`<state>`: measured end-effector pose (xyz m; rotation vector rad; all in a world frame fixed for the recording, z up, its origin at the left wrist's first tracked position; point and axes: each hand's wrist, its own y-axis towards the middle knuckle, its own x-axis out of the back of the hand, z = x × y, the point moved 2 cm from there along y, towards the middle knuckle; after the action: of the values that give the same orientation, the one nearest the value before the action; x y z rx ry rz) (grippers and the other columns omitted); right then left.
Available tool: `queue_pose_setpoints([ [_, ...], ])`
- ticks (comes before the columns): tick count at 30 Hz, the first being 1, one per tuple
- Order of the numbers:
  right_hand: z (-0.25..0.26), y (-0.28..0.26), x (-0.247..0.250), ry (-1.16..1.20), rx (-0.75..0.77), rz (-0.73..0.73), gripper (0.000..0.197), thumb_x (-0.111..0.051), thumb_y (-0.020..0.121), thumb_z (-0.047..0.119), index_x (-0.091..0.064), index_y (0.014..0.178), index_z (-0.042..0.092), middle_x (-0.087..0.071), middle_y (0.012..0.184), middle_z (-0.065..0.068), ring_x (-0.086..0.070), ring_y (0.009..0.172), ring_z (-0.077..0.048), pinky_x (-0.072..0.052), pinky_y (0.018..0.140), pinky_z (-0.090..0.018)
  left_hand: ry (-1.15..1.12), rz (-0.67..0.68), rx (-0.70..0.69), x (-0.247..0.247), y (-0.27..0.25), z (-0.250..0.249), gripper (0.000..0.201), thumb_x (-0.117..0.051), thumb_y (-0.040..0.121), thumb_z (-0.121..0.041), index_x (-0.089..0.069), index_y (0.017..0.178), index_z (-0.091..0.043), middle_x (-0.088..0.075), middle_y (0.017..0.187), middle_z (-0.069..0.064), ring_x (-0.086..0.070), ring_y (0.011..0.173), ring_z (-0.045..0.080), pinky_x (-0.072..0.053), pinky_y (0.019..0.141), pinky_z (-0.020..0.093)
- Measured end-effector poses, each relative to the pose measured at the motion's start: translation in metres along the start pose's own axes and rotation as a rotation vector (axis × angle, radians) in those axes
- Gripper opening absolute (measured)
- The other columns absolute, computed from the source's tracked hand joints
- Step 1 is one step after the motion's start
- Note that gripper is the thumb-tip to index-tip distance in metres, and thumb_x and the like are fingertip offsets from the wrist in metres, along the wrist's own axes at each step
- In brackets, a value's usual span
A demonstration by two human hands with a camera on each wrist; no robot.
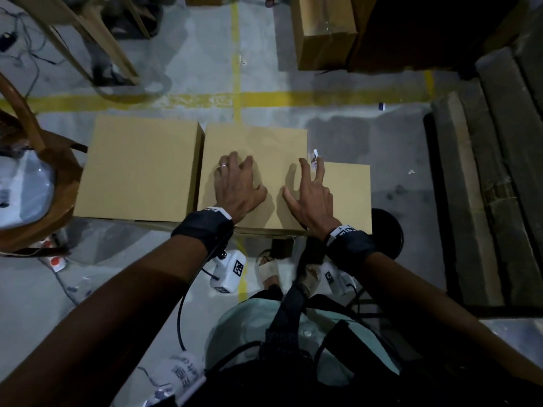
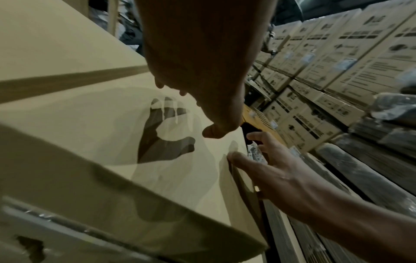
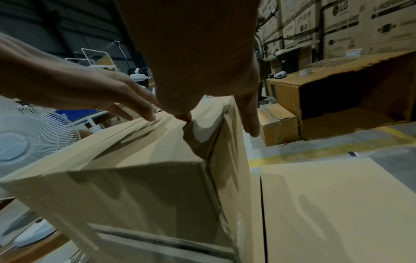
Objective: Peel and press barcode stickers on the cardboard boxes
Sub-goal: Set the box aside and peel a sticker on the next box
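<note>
my left hand [image 1: 235, 186] rests on top of the middle plain brown cardboard box [image 1: 264, 142], its fingers spread and bent at the tips against the cardboard. my right hand [image 1: 311, 195] lies open near the same box's right edge, fingers fanned out, and a small white barcode sticker [image 1: 315, 154] sits between two of the outer fingertips, standing up just past the box's far right corner; how it is held i cannot tell. a larger plain cardboard box [image 1: 141, 165] stands touching the middle one on its left, and a lower, smaller cardboard box [image 1: 349, 195] sits just beside it on the right. the grey concrete floor [image 1: 191, 54] beyond carries worn yellow painted lines [image 1: 235, 99].
</note>
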<state>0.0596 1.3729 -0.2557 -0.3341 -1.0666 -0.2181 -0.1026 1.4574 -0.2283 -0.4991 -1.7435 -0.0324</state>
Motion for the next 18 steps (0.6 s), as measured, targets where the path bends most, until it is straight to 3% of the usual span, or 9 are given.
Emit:
queue_pose_setpoints([
  [3, -0.015, -0.003, 0.005, 0.01, -0.062, -0.034, 0.073, -0.058, 0.097, 0.041, -0.024, 0.158, 0.02, -0.02, 0.163, -0.012, -0.064, 0.102, -0.045, -0.051, 0.077, -0.045, -0.01, -0.004, -0.122, -0.001, 0.006, -0.029, 0.077, -0.068, 0.077, -0.042, -0.047, 0.146, -0.015, -0.041, 0.147, 0.016, -0.034, 0.136, 0.038, -0.036, 0.106, 0.047],
  [7, -0.054, -0.012, 0.014, 0.005, -0.167, -0.101, 0.079, -0.051, 0.096, 0.028, -0.009, 0.163, 0.022, -0.045, 0.146, -0.008, -0.06, 0.097, -0.043, -0.046, 0.075, -0.045, -0.023, 0.007, -0.256, -0.001, 0.014, -0.078, 0.071, -0.066, 0.076, -0.042, -0.053, 0.141, -0.017, -0.047, 0.139, 0.012, -0.039, 0.13, 0.037, -0.041, 0.099, 0.044],
  [9, -0.081, -0.018, 0.017, -0.064, -0.266, -0.123, 0.082, -0.05, 0.094, 0.022, -0.008, 0.164, 0.02, -0.056, 0.138, -0.01, -0.054, 0.105, -0.042, -0.045, 0.083, -0.048, -0.028, 0.018, -0.335, -0.004, 0.018, -0.105, 0.067, -0.065, 0.075, -0.041, -0.057, 0.136, -0.017, -0.051, 0.135, 0.011, -0.041, 0.126, 0.038, -0.043, 0.097, 0.045],
  [13, -0.135, -0.037, 0.031, -0.09, -0.489, -0.214, 0.075, -0.057, 0.091, 0.018, -0.027, 0.16, 0.016, -0.066, 0.109, -0.022, -0.05, 0.103, -0.041, -0.039, 0.083, -0.047, -0.004, 0.066, -0.5, -0.016, 0.027, -0.159, 0.063, -0.065, 0.074, -0.038, -0.059, 0.133, -0.015, -0.055, 0.128, 0.011, -0.044, 0.122, 0.037, -0.046, 0.094, 0.045],
  [18, -0.217, -0.056, 0.034, -0.007, -0.737, -0.139, 0.062, -0.062, 0.085, 0.022, -0.047, 0.146, 0.02, -0.06, 0.12, -0.029, -0.045, 0.12, -0.046, -0.035, 0.1, -0.051, 0.062, 0.193, -0.628, -0.041, 0.038, -0.222, 0.064, -0.065, 0.078, -0.039, -0.055, 0.137, -0.015, -0.053, 0.13, 0.009, -0.041, 0.125, 0.035, -0.044, 0.094, 0.042],
])
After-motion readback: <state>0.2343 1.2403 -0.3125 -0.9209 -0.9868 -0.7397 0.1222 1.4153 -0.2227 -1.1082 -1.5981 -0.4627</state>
